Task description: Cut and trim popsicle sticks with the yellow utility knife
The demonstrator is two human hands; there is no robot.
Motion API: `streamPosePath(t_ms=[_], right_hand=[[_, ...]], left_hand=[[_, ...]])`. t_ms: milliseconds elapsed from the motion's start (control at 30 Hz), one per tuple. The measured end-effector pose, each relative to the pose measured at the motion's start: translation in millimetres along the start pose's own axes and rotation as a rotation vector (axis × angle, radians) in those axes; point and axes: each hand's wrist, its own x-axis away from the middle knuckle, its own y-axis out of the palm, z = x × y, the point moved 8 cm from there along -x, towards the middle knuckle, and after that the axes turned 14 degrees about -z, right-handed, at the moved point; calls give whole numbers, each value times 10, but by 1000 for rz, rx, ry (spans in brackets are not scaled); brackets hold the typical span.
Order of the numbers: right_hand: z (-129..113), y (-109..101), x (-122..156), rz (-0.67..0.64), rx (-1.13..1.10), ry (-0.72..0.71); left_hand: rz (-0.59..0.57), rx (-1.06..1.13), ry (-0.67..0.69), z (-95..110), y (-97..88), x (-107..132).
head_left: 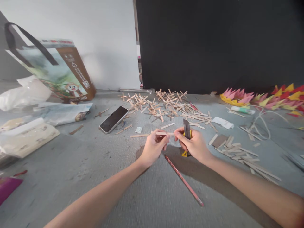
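Note:
My left hand [154, 147] is closed in a pinch on a thin wooden stick [165, 133], held level between both hands. My right hand [193, 144] pinches the stick's other end and also grips a yellow utility knife [186, 129], whose dark blade end points up. Both hands hover just above the grey floor [95, 171]. A red pencil [184, 181] lies on the floor right below them, slanting toward the lower right.
A heap of crossed wooden sticks [163, 106] lies ahead, with loose flat sticks [237, 152] to the right. A phone [113, 119] rests left of centre. A paper bag [57, 71], plastic packets [26, 136], coloured paper flowers [261, 96] and a white cable [260, 126] ring the area.

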Motion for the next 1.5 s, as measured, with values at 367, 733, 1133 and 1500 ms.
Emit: streamPosePath(t_ms=[367, 733, 1133, 1500], right_hand=[[-120, -177, 50, 107, 592, -272], [-69, 68, 122, -141, 720, -423], [48, 112, 35, -210, 676, -434], [8, 110, 54, -233, 657, -443]], left_hand=[[-271, 109, -170, -98, 202, -6], [-236, 207, -94, -148, 155, -49], [-186, -44, -46, -129, 118, -34], [-202, 123, -57, -132, 305, 45]])
